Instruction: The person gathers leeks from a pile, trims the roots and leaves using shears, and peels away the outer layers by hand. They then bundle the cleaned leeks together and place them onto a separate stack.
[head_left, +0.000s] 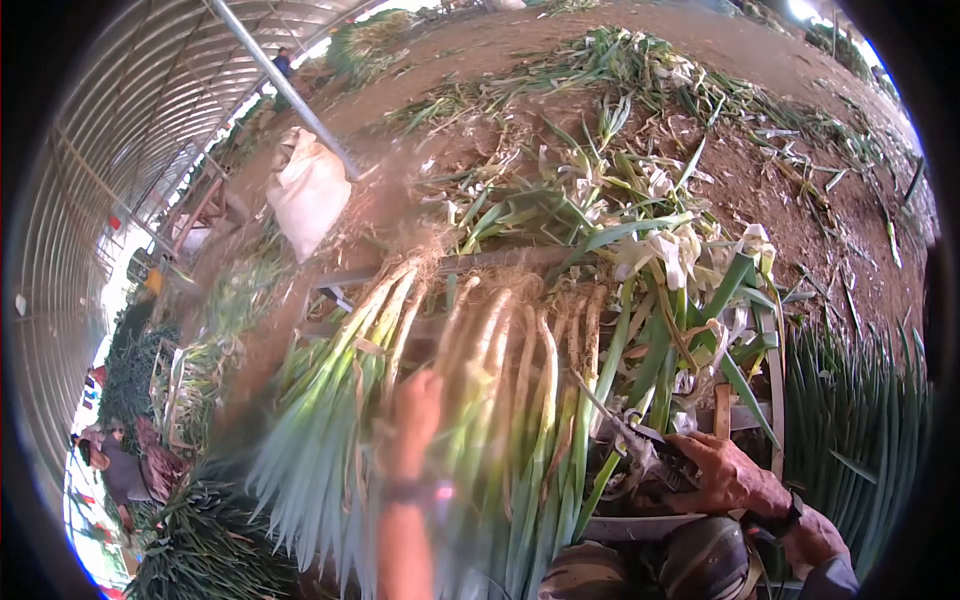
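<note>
At the far left of the frame another person [110, 460] crouched by dark green heaps under the arched roof, well apart from the work. A white sack [308, 190] leaned against a slanting metal pole [285, 85] in the upper left.

Left of centre, a bundle of leeks [480, 400] lay across a wooden rack [480, 262], their pale stalks and hairy roots pointing up the frame and their green tops fanning toward the lower edge. The left hand [412, 420] lay on top of the stalks near the middle of the bundle; it was blurred, so I could not tell how far the fingers were spread or whether they gripped a stalk or only pressed on it.

Judging by their look, the leeks would be firm and fairly stiff along the white shaft, limp and easily creased in the leaves, and probably slick where the outer skin peeled. As a bundle they would likely be heavy, so the white shaft seemed the sound place to grip.

In the lower right, the right hand [725, 475] was closed around the handle of a small knife [640, 435], blade pointing left toward the stalks, amid loose trimmings [690, 270]. Further right, a stack of dark green leaves [860, 420] stood beside bare soil [800, 190] strewn with scraps.
</note>
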